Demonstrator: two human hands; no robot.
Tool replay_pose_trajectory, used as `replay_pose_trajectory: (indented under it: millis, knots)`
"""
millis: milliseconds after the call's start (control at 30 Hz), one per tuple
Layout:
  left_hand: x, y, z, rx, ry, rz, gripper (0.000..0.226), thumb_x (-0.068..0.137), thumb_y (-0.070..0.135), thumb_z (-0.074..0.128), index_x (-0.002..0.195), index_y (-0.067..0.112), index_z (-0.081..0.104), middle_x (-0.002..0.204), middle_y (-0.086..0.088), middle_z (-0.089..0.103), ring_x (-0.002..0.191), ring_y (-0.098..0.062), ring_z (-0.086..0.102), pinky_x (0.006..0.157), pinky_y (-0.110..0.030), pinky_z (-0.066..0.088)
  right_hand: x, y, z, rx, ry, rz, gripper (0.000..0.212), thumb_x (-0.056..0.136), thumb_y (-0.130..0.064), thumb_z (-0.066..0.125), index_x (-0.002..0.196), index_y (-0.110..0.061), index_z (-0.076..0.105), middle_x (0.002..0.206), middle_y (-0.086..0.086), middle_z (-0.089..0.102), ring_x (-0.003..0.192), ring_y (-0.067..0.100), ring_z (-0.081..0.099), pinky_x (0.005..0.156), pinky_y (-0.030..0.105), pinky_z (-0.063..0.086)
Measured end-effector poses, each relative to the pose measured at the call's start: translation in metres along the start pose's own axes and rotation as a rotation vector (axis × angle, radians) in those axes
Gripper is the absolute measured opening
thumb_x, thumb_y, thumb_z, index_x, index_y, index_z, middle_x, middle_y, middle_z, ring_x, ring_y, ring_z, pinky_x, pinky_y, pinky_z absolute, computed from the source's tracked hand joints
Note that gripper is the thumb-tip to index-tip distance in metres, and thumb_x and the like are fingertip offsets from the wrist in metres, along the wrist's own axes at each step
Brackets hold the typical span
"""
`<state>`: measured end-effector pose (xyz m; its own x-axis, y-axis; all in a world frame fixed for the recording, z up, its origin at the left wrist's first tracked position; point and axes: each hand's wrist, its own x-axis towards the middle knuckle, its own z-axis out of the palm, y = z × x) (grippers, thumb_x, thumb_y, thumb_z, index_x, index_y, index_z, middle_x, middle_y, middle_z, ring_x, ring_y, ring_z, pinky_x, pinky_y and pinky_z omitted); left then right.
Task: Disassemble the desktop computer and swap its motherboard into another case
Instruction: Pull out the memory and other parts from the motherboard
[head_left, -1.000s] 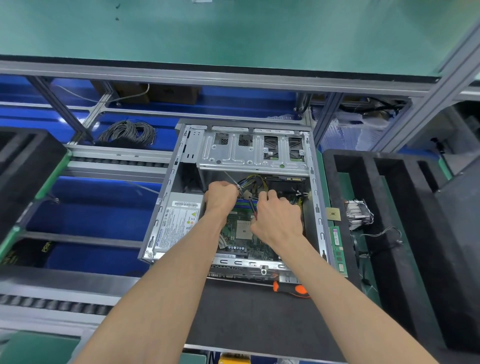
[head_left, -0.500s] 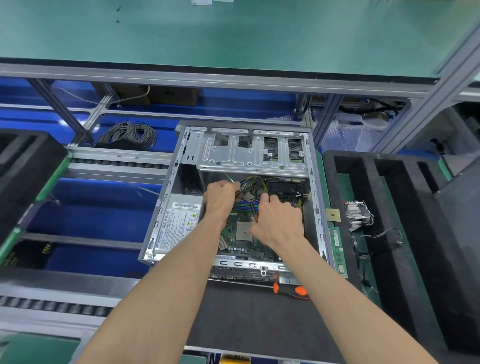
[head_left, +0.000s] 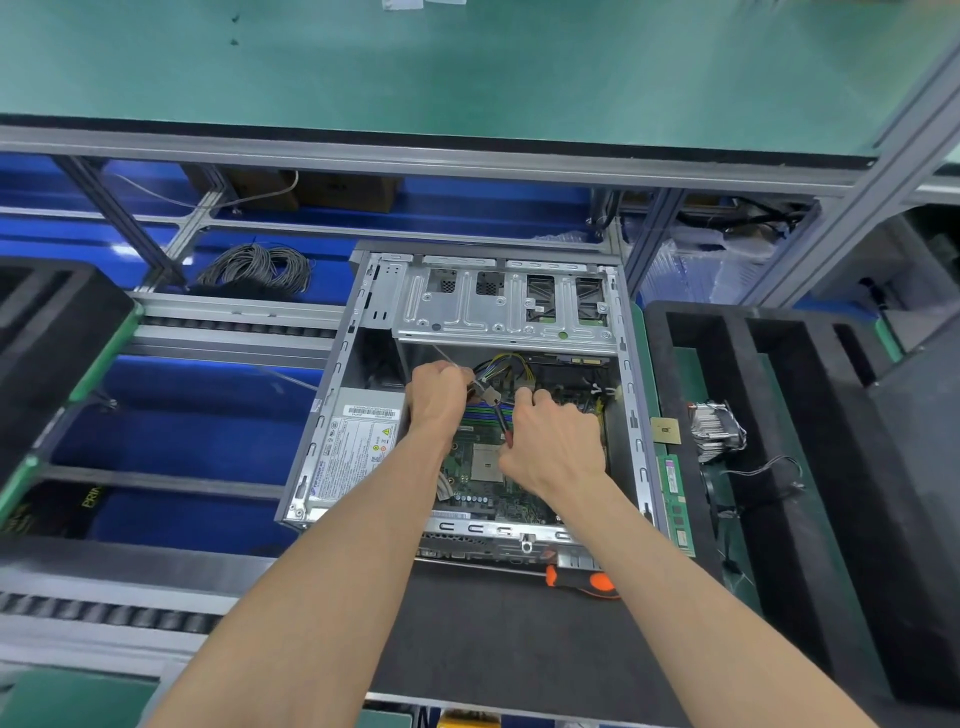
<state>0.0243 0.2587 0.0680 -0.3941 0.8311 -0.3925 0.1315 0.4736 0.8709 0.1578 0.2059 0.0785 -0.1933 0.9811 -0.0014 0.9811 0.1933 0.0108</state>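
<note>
The open computer case (head_left: 631, 395) lies on its side on the dark mat (head_left: 498, 634) of the counter in front of me, its side panel off. Both my hands are inside it, above the green motherboard (head_left: 480, 467), which sits in the case floor with its square socket bare. My left hand (head_left: 435, 397) is curled into a fist around the bundle of cables (head_left: 506, 366), yellow, black and blue wires running up toward the drive cage (head_left: 498, 306). My right hand (head_left: 556, 441) is just beside it, fingers bent and pinching at a connector (head_left: 491, 396) in the same bundle; a thin dark and red lead runs down under its thumb. The power supply (head_left: 353, 452) with its white label fills the case's left side. Outside the case, an orange-and-black screwdriver (head_left: 582, 581) lies on the mat against the near edge. To the right, a memory stick (head_left: 675, 504), a processor chip (head_left: 666, 430) and a finned heatsink (head_left: 714, 431) rest by the black foam tray (head_left: 810, 467).
</note>
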Motion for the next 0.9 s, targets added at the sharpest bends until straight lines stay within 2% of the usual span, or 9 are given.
replay_pose_trajectory:
  millis: [100, 167, 200, 267, 367, 633, 767, 900]
  knots:
    - [0.0017, -0.0009, 0.0004, 0.011, 0.008, 0.002, 0.012, 0.081, 0.015, 0.063, 0.073, 0.020, 0.072, 0.074, 0.004, 0.067, 0.070, -0.007, 0.055, 0.048, -0.020, 0.036, 0.0007, 0.0012, 0.0009, 0.004, -0.011, 0.008, 0.040, 0.081, -0.037, 0.065, 0.111, -0.014, 0.052, 0.104, 0.006, 0.063, 0.085, 0.032, 0.068, 0.057, 0.035, 0.033]
    - [0.0024, -0.0016, 0.0005, 0.023, 0.009, 0.005, 0.012, 0.082, 0.016, 0.064, 0.073, 0.020, 0.071, 0.072, 0.004, 0.066, 0.067, -0.005, 0.054, 0.039, -0.011, 0.031, 0.0012, 0.0012, 0.0019, 0.005, -0.014, 0.006, 0.040, 0.081, -0.037, 0.065, 0.111, -0.013, 0.052, 0.104, 0.006, 0.063, 0.086, 0.032, 0.068, 0.057, 0.035, 0.034]
    - [0.0028, -0.0019, 0.0007, 0.025, 0.010, 0.006, 0.013, 0.082, 0.016, 0.064, 0.072, 0.021, 0.071, 0.072, 0.005, 0.066, 0.067, -0.005, 0.054, 0.039, -0.012, 0.031, 0.0015, 0.0008, 0.0023, 0.006, -0.016, 0.003, 0.039, 0.081, -0.037, 0.064, 0.111, -0.013, 0.052, 0.104, 0.006, 0.063, 0.086, 0.032, 0.068, 0.057, 0.035, 0.034]
    - [0.0040, -0.0029, 0.0016, 0.023, 0.015, 0.005, 0.014, 0.082, 0.016, 0.064, 0.070, 0.022, 0.070, 0.072, 0.004, 0.066, 0.068, -0.006, 0.054, 0.046, -0.020, 0.034, 0.0016, 0.0004, 0.0029, 0.007, -0.017, -0.003, 0.037, 0.083, -0.035, 0.064, 0.111, -0.013, 0.052, 0.105, 0.006, 0.064, 0.087, 0.032, 0.068, 0.058, 0.035, 0.034]
    - [0.0054, -0.0042, 0.0025, 0.031, 0.019, 0.004, 0.016, 0.083, 0.016, 0.064, 0.069, 0.022, 0.069, 0.072, 0.004, 0.065, 0.068, -0.007, 0.054, 0.051, -0.023, 0.032, 0.0015, 0.0013, 0.0030, 0.018, -0.015, -0.009, 0.034, 0.084, -0.034, 0.063, 0.110, -0.013, 0.053, 0.104, 0.007, 0.065, 0.087, 0.032, 0.068, 0.058, 0.035, 0.034]
    - [0.0079, -0.0065, 0.0030, 0.038, 0.003, 0.007, 0.012, 0.082, 0.017, 0.063, 0.072, 0.019, 0.070, 0.078, 0.000, 0.067, 0.074, -0.011, 0.055, 0.056, -0.024, 0.032, 0.0010, 0.0014, 0.0032, 0.042, -0.034, -0.020, 0.030, 0.087, -0.030, 0.063, 0.108, -0.011, 0.054, 0.106, 0.010, 0.065, 0.092, 0.034, 0.067, 0.061, 0.037, 0.037]
    - [0.0086, -0.0071, 0.0028, 0.020, -0.012, -0.003, 0.012, 0.082, 0.017, 0.062, 0.081, 0.017, 0.074, 0.086, -0.005, 0.069, 0.082, -0.020, 0.059, 0.058, -0.024, 0.034, 0.0015, 0.0017, 0.0028, 0.094, -0.060, -0.005, 0.025, 0.087, -0.021, 0.062, 0.107, -0.009, 0.054, 0.106, 0.012, 0.065, 0.093, 0.036, 0.066, 0.062, 0.037, 0.038]
    - [0.0084, -0.0063, 0.0032, 0.017, -0.005, -0.017, 0.012, 0.082, 0.017, 0.062, 0.083, 0.017, 0.074, 0.089, -0.007, 0.069, 0.084, -0.022, 0.058, 0.059, -0.025, 0.035, 0.0010, 0.0038, 0.0025, 0.154, -0.079, 0.010, 0.020, 0.087, -0.017, 0.062, 0.103, -0.008, 0.055, 0.101, 0.013, 0.064, 0.093, 0.038, 0.065, 0.063, 0.038, 0.038]
